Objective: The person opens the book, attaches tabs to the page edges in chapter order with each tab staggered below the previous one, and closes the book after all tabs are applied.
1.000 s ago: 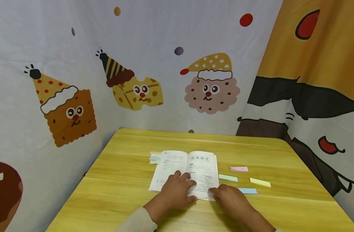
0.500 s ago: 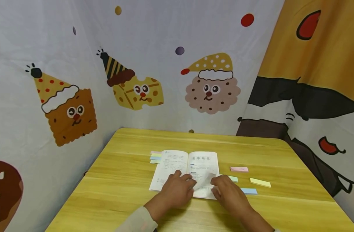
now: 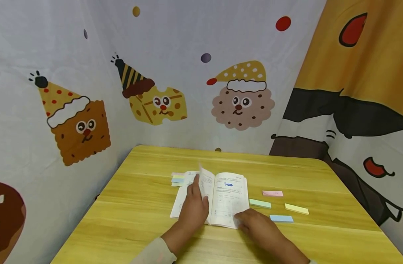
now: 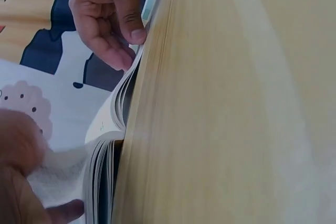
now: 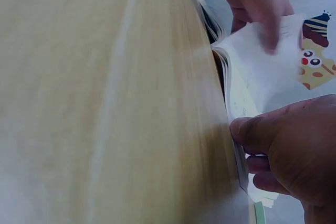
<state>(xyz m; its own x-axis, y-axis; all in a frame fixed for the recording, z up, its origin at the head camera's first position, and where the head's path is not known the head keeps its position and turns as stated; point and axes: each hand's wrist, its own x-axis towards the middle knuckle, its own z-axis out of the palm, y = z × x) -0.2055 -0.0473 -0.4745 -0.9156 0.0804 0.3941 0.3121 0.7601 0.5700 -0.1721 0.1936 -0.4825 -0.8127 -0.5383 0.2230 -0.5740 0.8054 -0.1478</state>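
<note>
An open book (image 3: pixel 228 200) with printed pages lies on the wooden table, with one leaf (image 3: pixel 206 181) raised mid-turn near the spine. My left hand (image 3: pixel 194 205) has its fingers extended against that leaf over the left page; in the right wrist view the same hand (image 5: pixel 260 1) is blurred beside the lifted paper. At the lower right corner of the book, my right hand (image 3: pixel 259 225) holds the page edge between thumb and fingers. The left wrist view shows the right thumb (image 4: pixel 135 27) at the book's edge. Coloured tabs (image 3: pixel 177 179) stick out from the left side.
Right of the book lie a pink sticky-note strip (image 3: pixel 272 193), a green one (image 3: pixel 260 203), a yellow one (image 3: pixel 296 209) and a blue one (image 3: pixel 281 219). Behind the table (image 3: pixel 148 157) hangs a cartoon-printed cloth (image 3: pixel 175 36).
A leaf has been turned from the right side toward the left. My left hand has swung upright against it. The right hand lifted a page corner, then came back down to the book's lower right corner.
</note>
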